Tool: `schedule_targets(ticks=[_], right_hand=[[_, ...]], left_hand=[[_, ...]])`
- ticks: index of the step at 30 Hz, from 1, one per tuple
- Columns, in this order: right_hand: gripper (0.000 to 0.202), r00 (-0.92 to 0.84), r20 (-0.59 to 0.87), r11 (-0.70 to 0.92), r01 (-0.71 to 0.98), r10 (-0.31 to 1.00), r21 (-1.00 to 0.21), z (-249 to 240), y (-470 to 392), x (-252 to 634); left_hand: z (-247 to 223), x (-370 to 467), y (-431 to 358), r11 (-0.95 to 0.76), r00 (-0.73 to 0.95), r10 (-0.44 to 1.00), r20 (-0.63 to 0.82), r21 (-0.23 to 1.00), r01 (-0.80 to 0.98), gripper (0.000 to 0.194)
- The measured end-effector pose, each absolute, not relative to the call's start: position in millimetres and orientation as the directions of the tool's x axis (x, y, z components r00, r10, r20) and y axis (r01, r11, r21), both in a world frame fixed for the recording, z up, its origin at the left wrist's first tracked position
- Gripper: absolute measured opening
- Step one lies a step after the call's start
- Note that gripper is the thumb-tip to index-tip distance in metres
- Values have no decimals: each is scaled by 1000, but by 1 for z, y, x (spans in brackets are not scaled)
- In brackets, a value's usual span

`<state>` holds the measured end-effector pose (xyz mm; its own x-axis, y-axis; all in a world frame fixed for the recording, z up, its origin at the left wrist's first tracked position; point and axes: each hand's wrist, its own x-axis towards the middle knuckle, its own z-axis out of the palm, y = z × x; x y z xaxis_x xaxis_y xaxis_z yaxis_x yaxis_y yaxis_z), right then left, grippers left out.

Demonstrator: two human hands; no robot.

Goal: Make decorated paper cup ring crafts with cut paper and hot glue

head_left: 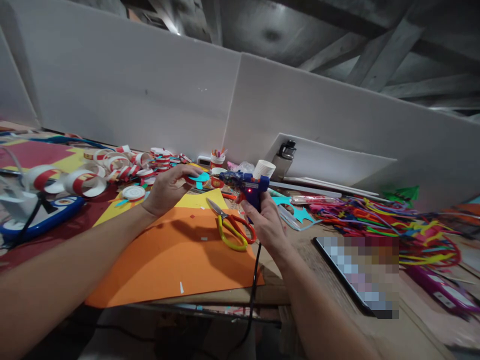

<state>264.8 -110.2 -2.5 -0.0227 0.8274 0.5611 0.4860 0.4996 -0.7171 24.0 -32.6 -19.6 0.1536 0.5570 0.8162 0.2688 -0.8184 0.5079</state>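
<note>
My right hand [264, 212] is wrapped round a blue glue gun [255, 186] with a lit red light and a black cord running down. Its nozzle points left, close to the piece in my other hand. Between its fingers my left hand [168, 187] grips a red and white paper ring [192, 184] with a turquoise paper cutout [200, 178] on it. Below both hands, scissors [230, 227] with one yellow and one red handle lie on an orange paper sheet [168, 260].
Several cut paper-cup rings [86, 181] are heaped at the left by a blue and white device [48, 215]. A phone [354, 275], bundled pipe cleaners [375, 220] and a purple tool [442, 290] lie right. A bottle [284, 162] and stacked cups [264, 169] stand behind.
</note>
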Motion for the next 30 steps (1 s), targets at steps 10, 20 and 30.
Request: schedule_targets(ticks=[10, 20, 30], right_hand=[[29, -99, 542, 498, 557, 835, -665, -3, -110, 267], [28, -96, 527, 489, 542, 844, -684, -1, -110, 265], [28, -104, 508, 479, 534, 855, -697, 3, -111, 263]], left_hand=[[-19, 24, -34, -830, 182, 543, 819, 491, 265, 10], [-19, 24, -33, -827, 203, 551, 809, 496, 266, 10], [-22, 24, -33, -819, 183, 560, 808, 505, 274, 9]])
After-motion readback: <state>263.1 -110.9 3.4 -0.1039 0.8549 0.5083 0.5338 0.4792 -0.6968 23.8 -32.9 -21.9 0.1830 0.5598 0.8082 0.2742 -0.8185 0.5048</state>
